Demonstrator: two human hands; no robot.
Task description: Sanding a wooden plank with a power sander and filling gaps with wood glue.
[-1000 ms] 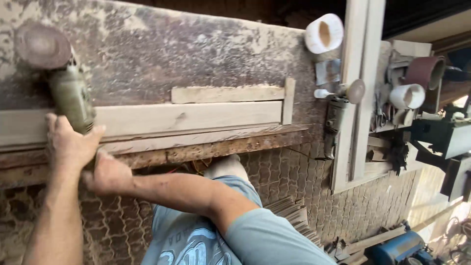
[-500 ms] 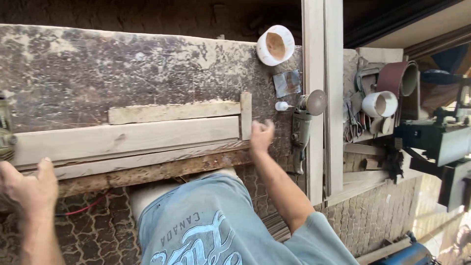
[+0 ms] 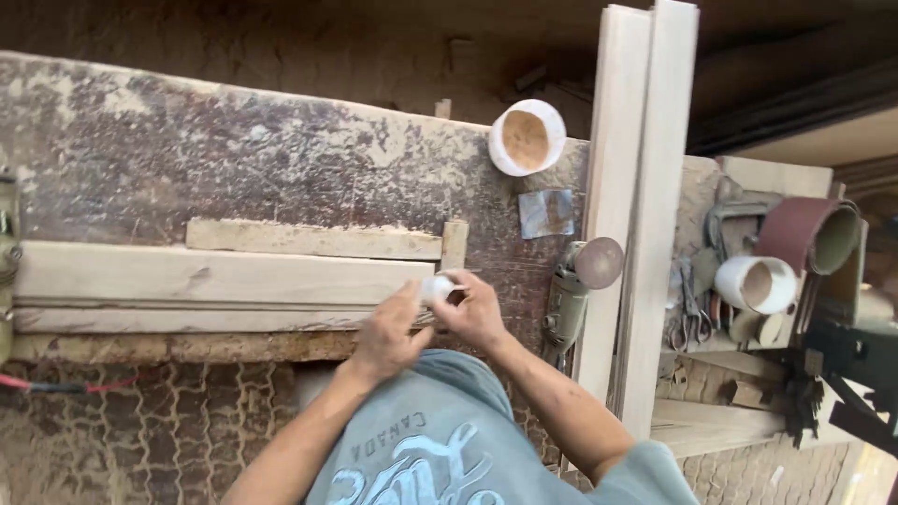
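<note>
We see a long workbench (image 3: 234, 150) with a dark, mottled top, scuffed and patched with pale dust. Along its near edge lies a pale wooden board (image 3: 206, 278), long and flat with a smooth face and a faint knot. Just beyond it sits a thinner, rougher strip of wood (image 3: 309, 240), and a short upright block (image 3: 455, 245) stands against the strip's right end.

Both of our hands meet over the right end of the board. The left hand (image 3: 391, 332) and the right hand (image 3: 475, 311) are closed together around a small white bottle (image 3: 436, 288). It is rounded and smooth, possibly plastic. Most of it is hidden by our fingers, so we cannot tell its full shape. It sits above the bench's near edge, just beside the upright block.

To the right of our hands an angle grinder (image 3: 567, 299) lies on the bench, its body dull grey-green and its round sanding disc (image 3: 599, 263) brown and matte. Farther off stands a white round container (image 3: 527, 137) with tan powder inside, and a small square of grey sheet (image 3: 547, 212) lies between it and the grinder. Two long pale planks (image 3: 641, 187) run from near to far beside the grinder. On the far right a roll of reddish sanding belt (image 3: 806, 234) curls next to another white cup (image 3: 756, 284). The ground below is paved with wavy interlocking blocks.
</note>
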